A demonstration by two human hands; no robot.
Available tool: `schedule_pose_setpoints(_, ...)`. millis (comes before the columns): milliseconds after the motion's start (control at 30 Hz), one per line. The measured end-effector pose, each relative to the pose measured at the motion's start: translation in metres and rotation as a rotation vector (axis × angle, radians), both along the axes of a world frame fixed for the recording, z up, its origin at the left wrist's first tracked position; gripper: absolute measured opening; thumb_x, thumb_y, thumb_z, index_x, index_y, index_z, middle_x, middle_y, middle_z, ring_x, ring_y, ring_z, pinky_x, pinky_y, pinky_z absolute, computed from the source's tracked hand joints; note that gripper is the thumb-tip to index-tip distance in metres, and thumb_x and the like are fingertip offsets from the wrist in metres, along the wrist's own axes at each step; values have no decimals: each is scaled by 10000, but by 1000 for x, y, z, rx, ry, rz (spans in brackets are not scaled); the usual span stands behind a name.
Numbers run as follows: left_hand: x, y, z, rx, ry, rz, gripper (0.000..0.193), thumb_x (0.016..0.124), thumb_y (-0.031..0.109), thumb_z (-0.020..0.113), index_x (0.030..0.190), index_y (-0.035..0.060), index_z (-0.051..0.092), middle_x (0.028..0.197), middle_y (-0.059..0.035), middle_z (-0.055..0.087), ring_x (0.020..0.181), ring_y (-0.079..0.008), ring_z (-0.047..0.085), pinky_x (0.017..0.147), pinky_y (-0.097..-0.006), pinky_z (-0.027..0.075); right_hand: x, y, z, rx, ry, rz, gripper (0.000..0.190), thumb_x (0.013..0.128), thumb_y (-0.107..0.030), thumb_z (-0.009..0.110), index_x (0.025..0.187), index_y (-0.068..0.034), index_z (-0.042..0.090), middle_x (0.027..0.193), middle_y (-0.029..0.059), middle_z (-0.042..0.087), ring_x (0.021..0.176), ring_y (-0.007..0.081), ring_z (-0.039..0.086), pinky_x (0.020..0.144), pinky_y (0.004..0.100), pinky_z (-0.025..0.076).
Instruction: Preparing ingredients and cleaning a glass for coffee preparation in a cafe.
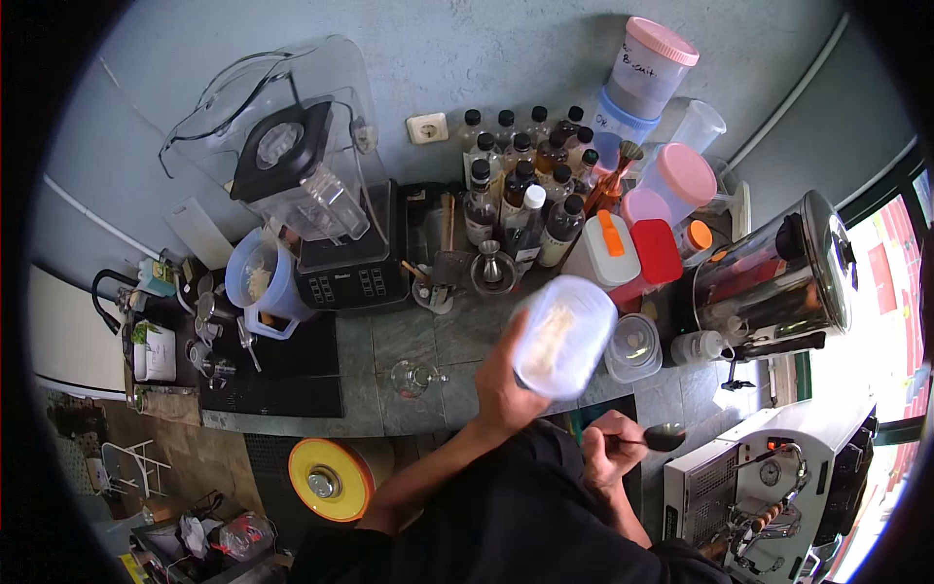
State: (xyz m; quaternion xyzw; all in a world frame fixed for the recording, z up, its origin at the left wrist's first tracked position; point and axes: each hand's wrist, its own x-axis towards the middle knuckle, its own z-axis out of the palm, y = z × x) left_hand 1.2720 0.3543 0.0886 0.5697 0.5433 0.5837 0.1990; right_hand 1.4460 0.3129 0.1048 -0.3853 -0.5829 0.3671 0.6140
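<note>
My left hand (pixel 503 394) grips a translucent plastic container (pixel 573 343), held above the front of the tiled counter. Pale, crumbly-looking contents show inside it; what they are I cannot tell. Lower and to the right, in front of my body, my right hand (pixel 613 449) is closed around the handle of a dark spoon (pixel 664 437), whose bowl points right. A clear glass vessel (pixel 411 379) with a side handle or spout rests on the counter to the left. Just right of the held container lies a clear plastic lid or lidded tub (pixel 633 347).
Several black-capped bottles (pixel 524 175) crowd the back, beside stacked plastic tubs (pixel 649 66). A blender (pixel 350 270) and a translucent pitcher (pixel 260 277) stand left. Right are a drink dispenser (pixel 773 285) and an espresso machine (pixel 759 474). A yellow-lidded bin (pixel 328 478) stands below the counter.
</note>
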Motion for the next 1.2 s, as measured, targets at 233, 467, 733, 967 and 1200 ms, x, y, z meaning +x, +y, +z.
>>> schedule_pose_setpoints(233, -19, -45, 10, -45, -41, -63, 920, 643, 140, 943, 1439, -11, 507, 1453, -239, 572, 1328, -409, 580, 1103, -472, 480, -14, -1, 22, -4, 150, -126, 394, 990, -244, 714, 737, -7, 527, 643, 66, 531, 508, 86, 424, 488, 231, 335)
schedule_pose_setpoints(467, -36, -68, 0, 56, 147, 18, 957, 683, 188, 958, 1472, -29, 462, 1369, -258, 620, 1202, -394, 668, 1005, -454, 554, -20, -2, 26, -77, 230, -136, 311, 999, -186, 683, 766, -16, 566, 684, 46, 586, 550, 71, 471, 522, 227, 332)
schedule_pose_setpoints(733, -40, -79, -26, -22, 124, 1, 1031, 671, 181, 943, 1528, -18, 406, 1441, -258, 569, 1295, -407, 601, 1071, -443, 505, -34, -18, 20, -361, 19, -126, 152, 983, -99, 657, 882, 14, 674, 639, -48, 515, 553, 30, 420, 517, 220, 289)
schedule_pose_setpoints(967, -36, -91, -59, -35, -3, 1, 1026, 678, 119, 927, 1543, -11, 391, 1480, -251, 539, 1320, -397, 587, 1079, -442, 499, -59, -43, -22, -631, -134, 40, 238, 980, -89, 664, 1147, 74, 713, 995, 83, 729, 911, 115, 646, 819, 255, 508)
schedule_pose_setpoints(1200, -35, -94, -111, -160, -41, -17, 1004, 717, 71, 893, 1562, -5, 357, 1504, -243, 520, 1345, -400, 564, 1080, -439, 494, -67, -33, -55, -879, 230, 85, 183, 1002, -155, 692, 1023, 27, 700, 781, -21, 618, 610, 16, 481, 539, 203, 370)
